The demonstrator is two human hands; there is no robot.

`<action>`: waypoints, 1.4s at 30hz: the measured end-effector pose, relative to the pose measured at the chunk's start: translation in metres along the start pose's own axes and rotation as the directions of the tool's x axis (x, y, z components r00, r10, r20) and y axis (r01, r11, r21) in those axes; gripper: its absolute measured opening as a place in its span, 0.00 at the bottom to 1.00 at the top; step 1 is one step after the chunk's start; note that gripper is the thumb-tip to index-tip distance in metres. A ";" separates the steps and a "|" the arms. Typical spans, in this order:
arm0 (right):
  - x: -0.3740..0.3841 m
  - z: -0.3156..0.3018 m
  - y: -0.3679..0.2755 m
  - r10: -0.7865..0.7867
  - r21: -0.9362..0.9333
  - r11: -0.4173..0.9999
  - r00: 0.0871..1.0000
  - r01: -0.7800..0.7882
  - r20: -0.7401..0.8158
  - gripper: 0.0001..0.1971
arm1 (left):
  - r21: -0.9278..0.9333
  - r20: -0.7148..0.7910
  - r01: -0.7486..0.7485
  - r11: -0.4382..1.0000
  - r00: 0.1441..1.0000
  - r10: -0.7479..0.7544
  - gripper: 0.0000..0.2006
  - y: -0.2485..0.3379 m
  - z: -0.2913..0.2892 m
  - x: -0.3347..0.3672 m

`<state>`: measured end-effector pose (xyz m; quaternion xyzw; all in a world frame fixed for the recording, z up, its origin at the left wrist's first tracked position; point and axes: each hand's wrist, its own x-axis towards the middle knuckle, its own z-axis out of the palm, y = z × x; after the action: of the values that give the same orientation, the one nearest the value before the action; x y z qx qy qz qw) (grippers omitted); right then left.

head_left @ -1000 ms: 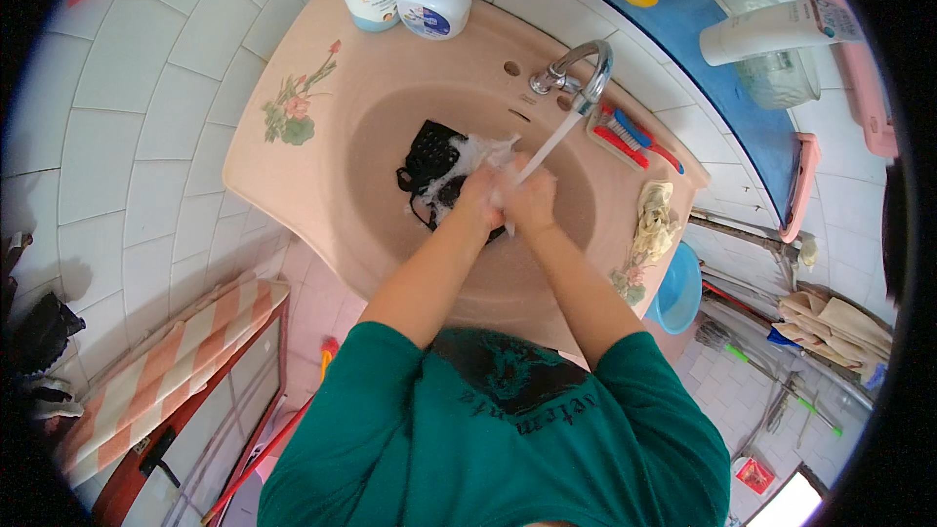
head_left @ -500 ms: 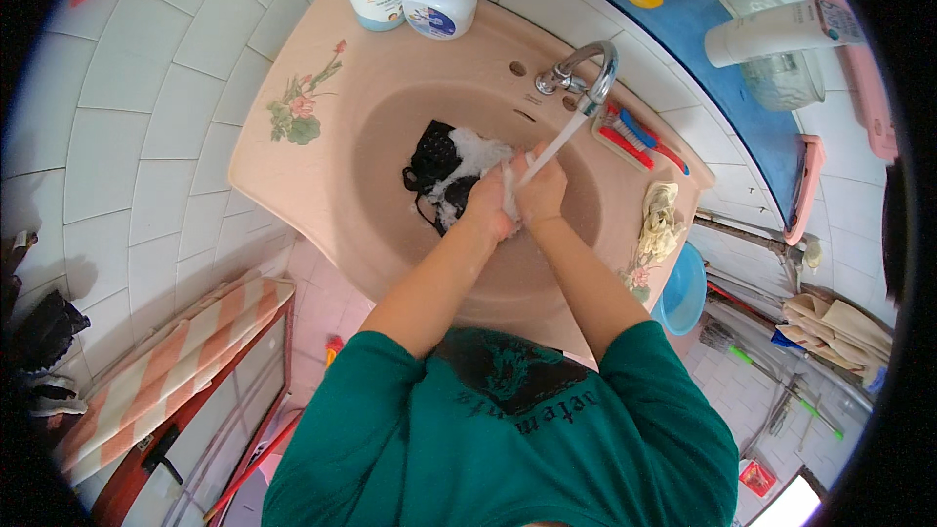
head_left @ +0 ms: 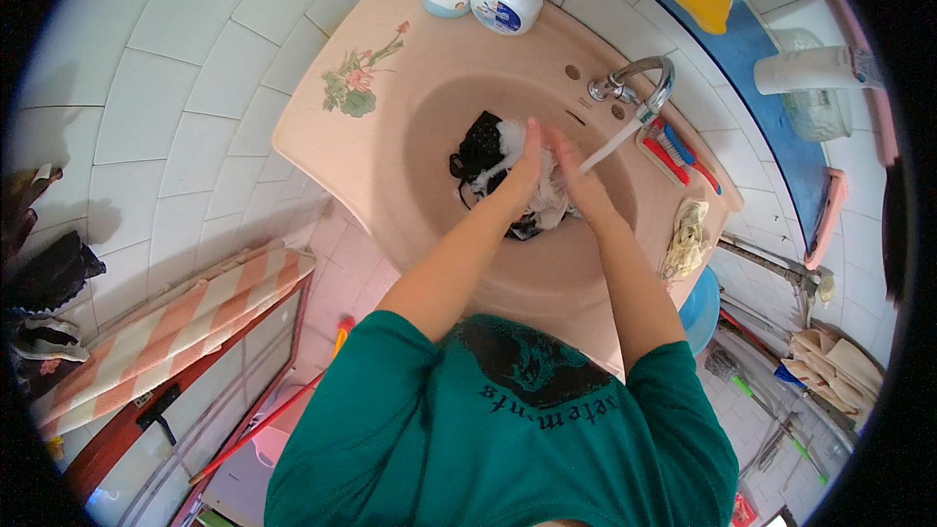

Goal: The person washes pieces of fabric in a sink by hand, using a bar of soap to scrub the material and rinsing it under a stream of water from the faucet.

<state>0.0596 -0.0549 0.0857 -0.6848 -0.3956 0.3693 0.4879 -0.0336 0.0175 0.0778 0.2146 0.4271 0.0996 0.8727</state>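
two open hands (head_left: 528,164) (head_left: 583,181), pale cloth (head_left: 549,199) between them, foamy black cloth (head_left: 480,144) beside, tap (head_left: 668,81) running

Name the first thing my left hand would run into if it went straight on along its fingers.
The left hand would probably meet the far inner wall of the pink basin; its height is unclear from above, so it might pass over the rim instead.

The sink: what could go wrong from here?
The running water falls at the right hand, so it may splash over the sink. The black garment lies close beside the pale cloth, so the two might tangle.
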 end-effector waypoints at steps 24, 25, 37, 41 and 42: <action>-0.017 0.009 -0.011 0.137 -0.586 0.747 0.935 -0.314 -0.327 0.13 | -0.546 0.251 0.271 0.793 0.956 -0.153 0.17 -0.043 0.014 0.016; -0.028 0.026 -0.017 -0.108 -0.621 0.779 0.958 -0.085 -0.266 0.14 | -0.482 0.391 0.308 0.820 0.913 -0.113 0.18 -0.055 -0.028 0.039; -0.031 0.034 -0.016 -0.160 -0.531 0.846 0.932 -0.040 -0.326 0.20 | -0.457 0.035 0.185 0.870 0.981 -0.191 0.22 -0.046 -0.025 0.060; -0.030 0.027 0.012 -0.211 -0.466 0.884 0.907 0.018 -0.364 0.18 | -0.522 0.053 0.180 0.834 0.982 -0.179 0.25 -0.056 -0.024 0.063; -0.014 0.003 0.009 0.025 -0.414 0.887 0.915 -0.206 -0.402 0.19 | -0.556 0.013 0.161 0.815 0.983 -0.186 0.26 -0.051 -0.008 0.046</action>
<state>0.0521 -0.0685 0.0781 -0.8603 -0.3239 0.1551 0.3619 -0.0122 -0.0089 0.0175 -0.0898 0.4157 0.1437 0.8936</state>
